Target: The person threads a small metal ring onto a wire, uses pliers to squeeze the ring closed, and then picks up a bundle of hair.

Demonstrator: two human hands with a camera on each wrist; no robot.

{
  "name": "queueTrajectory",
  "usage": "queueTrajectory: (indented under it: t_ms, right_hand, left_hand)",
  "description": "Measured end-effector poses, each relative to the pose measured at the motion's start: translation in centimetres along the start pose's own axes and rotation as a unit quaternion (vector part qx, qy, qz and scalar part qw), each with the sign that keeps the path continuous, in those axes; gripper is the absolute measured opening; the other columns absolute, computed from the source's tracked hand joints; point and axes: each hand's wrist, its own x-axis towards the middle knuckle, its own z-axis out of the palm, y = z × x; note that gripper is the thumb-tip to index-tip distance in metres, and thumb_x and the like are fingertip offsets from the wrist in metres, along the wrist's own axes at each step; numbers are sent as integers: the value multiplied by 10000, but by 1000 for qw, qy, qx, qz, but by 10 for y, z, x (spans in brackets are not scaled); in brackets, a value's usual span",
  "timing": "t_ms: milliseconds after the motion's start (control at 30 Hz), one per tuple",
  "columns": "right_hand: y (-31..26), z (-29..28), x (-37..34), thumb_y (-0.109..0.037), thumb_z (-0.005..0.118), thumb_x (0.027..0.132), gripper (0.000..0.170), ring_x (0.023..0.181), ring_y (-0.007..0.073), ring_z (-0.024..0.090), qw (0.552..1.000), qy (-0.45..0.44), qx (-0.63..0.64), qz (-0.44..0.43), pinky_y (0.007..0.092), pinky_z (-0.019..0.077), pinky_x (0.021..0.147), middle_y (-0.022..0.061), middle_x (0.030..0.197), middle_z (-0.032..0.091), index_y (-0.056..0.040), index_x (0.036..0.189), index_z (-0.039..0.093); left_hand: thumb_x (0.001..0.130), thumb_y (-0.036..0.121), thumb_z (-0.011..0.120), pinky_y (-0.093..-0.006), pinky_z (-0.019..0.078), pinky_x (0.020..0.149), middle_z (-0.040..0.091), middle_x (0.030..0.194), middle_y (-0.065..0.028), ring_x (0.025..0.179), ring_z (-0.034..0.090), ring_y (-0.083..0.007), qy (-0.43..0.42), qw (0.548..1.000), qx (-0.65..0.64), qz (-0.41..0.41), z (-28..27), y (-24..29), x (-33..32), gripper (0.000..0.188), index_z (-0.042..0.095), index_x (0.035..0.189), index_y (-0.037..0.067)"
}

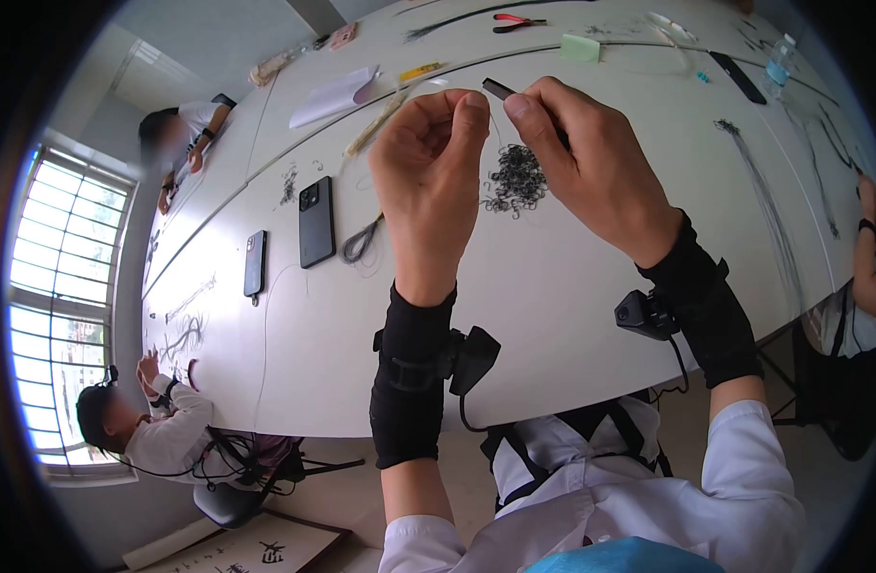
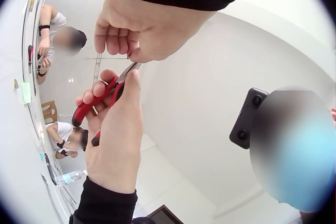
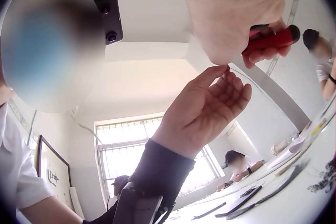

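Both hands are raised above the white table, close together. My right hand (image 1: 591,162) grips a pair of pliers (image 2: 84,112) with red and black handles, whose metal tip points toward the left fingertips. Between thumb and index finger, my left hand (image 1: 427,172) pinches a thin wire (image 2: 113,58), seen as a fine line in the left wrist view. The pliers' tip meets the wire right at those fingertips; the pinched end is hidden by the fingers. Below the hands lies a heap of small dark bent wire pieces (image 1: 516,181).
Left of the hands lie two phones, the larger one (image 1: 316,222) beside a coil of wire (image 1: 362,241). Farther back are paper (image 1: 333,95), other red pliers (image 1: 519,23) and a green note (image 1: 580,48). A bottle (image 1: 780,65) stands far right. Other people sit around the table (image 1: 553,315).
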Motion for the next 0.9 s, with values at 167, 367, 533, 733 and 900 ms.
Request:
queueTrajectory:
  t_ms: [167,367,533,733,900]
  right_hand:
    - [-1,-1,-1,-293,560,1047,348,470,231,564,999,-24,-10,21,327,458,490,111,574,571,-3,859,588]
    - [4,-2,-1,-306,570,1043,372,459,230,550,1000,0,-13,19,318,439,470,112,562,555,0,835,600]
    - [29,-33,15,-426,512,1048,469,526,149,464,995,76,-38,42,277,385,526,45,607,495,-7,860,606]
    - [97,-133,47,-264,552,1017,348,552,101,435,972,186,-37,139,280,369,503,13,640,499,-21,770,582]
    - [220,-272,43,-594,517,985,528,534,27,398,922,254,-98,275,224,300,474,-74,635,454,-89,899,645]
  left_hand:
    - [962,135,684,-214,495,742,682,854,-43,780,619,-77,3,1000,-7,0,1,0,0,212,666,991,-74]
    - [957,138,678,-218,493,738,679,841,-43,772,624,-87,-3,1000,-19,-10,3,1,-1,206,670,975,-67]
    - [943,166,687,-239,487,758,666,822,-42,776,624,-104,-23,998,-43,-25,-1,-4,2,228,673,954,-61]
    - [937,197,709,-279,489,809,652,812,-38,789,619,-128,-27,993,-88,-73,-6,-6,3,246,681,940,-48]
    - [944,175,694,-324,524,849,648,832,-48,798,634,-148,-34,989,-115,-86,-13,-11,6,197,683,918,-20]
